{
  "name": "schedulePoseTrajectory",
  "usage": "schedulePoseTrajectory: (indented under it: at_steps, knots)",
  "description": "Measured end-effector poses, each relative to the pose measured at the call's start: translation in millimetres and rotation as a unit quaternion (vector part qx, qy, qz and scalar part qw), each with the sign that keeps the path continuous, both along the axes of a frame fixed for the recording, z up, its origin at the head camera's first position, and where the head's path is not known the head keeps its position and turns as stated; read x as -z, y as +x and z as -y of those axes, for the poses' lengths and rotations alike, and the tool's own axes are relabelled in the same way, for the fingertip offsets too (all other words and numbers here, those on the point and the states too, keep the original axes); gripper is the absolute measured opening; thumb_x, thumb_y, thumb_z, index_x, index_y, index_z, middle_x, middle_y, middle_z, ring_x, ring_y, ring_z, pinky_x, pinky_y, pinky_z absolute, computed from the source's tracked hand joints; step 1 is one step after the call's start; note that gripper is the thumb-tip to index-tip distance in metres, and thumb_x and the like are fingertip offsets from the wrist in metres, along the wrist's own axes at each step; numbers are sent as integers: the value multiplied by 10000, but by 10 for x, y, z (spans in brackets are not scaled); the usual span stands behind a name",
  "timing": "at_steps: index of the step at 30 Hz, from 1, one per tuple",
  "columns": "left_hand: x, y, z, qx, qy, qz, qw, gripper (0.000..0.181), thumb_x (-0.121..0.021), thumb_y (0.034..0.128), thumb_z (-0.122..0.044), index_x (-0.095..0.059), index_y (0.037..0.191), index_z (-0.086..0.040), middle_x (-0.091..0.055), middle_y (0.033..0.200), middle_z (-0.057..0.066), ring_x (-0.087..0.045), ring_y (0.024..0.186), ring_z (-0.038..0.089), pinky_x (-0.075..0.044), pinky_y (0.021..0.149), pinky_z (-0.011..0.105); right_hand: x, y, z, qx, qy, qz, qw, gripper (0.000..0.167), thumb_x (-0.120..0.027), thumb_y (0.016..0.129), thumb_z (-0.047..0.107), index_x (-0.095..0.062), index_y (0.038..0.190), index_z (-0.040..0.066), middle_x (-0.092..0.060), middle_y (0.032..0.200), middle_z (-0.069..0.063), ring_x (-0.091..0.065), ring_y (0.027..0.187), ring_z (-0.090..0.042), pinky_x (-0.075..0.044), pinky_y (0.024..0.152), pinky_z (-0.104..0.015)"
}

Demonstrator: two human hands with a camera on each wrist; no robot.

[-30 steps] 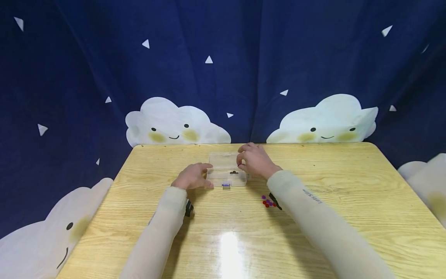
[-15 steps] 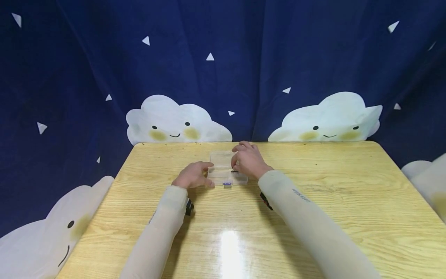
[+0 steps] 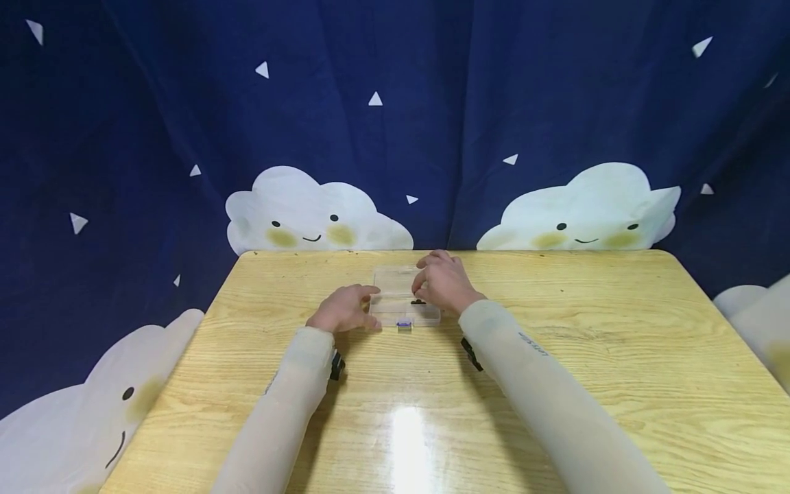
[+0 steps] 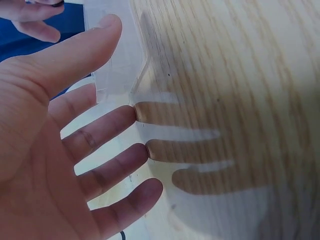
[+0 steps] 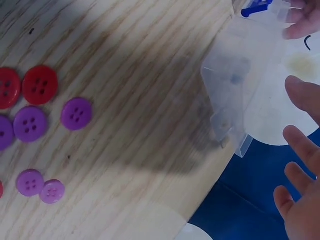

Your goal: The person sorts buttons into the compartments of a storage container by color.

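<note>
A clear plastic box (image 3: 387, 310) with a blue latch (image 3: 404, 324) lies with its lid (image 3: 391, 280) raised near the table's far edge. My left hand (image 3: 345, 309) straddles the box's left end, thumb in front and straight fingers behind. Over the right-hand part of the box hovers my right hand (image 3: 446, 281). Just beneath its fingertips sit small dark pieces (image 3: 418, 302), probably buttons. In the right wrist view, thumb and fingers stand apart with nothing visible between them. A black bit (image 4: 58, 3) shows by the right fingertips in the left wrist view.
Several red buttons (image 5: 40, 84) and purple buttons (image 5: 30, 123) lie loose on the wooden table (image 3: 271, 412); the right sleeve (image 3: 543, 384) covers them in the head view. A dark blue curtain (image 3: 432, 103) hangs behind the table.
My right hand has moved left over the box, down to the dark pieces, then risen slightly. Its sleeve now covers the loose buttons. The left hand stays at the box's end.
</note>
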State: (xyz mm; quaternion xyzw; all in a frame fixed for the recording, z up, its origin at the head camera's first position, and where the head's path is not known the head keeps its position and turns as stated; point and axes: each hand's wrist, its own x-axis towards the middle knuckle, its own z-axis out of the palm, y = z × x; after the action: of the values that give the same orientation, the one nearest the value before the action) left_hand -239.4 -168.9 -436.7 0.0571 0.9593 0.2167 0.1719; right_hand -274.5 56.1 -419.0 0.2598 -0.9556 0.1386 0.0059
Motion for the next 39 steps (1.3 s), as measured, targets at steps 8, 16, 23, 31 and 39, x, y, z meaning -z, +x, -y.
schedulePoseTrajectory:
  at_steps: [8, 16, 23, 31, 39]
  knots:
    - [5, 4, 7, 29, -26, -70, 10000, 789, -826, 795, -367, -462, 1487, -264, -578, 1436, 85, -520, 1349, 306, -439, 1109, 517, 54, -17, -36, -37, 125, -104, 9999, 109, -708, 883, 207, -809, 912, 236, -625, 1366, -75, -427, 1367, -305, -396, 1019, -535]
    - [-2, 10, -5, -13, -40, -56, 10000, 799, -831, 790, -369, -459, 1489, -265, -576, 1438, 77, -512, 1356, 302, -433, 1114, 518, 83, -33, -74, 6, 130, -30, 9999, 121, -703, 884, 196, -810, 929, 232, -617, 1374, -85, -424, 1367, -316, -397, 1025, -539]
    - [4, 2, -6, -21, -37, -54, 10000, 791, -830, 791, -372, -464, 1484, -266, -573, 1443, 78, -511, 1358, 302, -429, 1117, 522, 116, -53, -80, 41, 93, 39, 9999, 115, -704, 891, 205, -807, 938, 227, -609, 1382, -86, -426, 1362, -311, -387, 1029, -539]
    - [-1, -2, -11, -17, -55, -50, 10000, 797, -828, 794, -368, -456, 1491, -263, -564, 1453, 76, -498, 1371, 305, -416, 1131, 524, 130, -68, -101, 3, 235, 81, 9997, 128, -691, 899, 228, -807, 954, 235, -610, 1377, -94, -428, 1361, -320, -397, 1028, -544]
    - [-14, 9, -16, -44, -48, -13, 10000, 791, -823, 801, -369, -452, 1493, -274, -563, 1454, 74, -499, 1370, 304, -422, 1127, 517, 133, -62, -100, -29, 224, 148, 9996, 135, -688, 905, 237, -806, 970, 232, -609, 1377, -97, -421, 1369, -324, -392, 1031, -547]
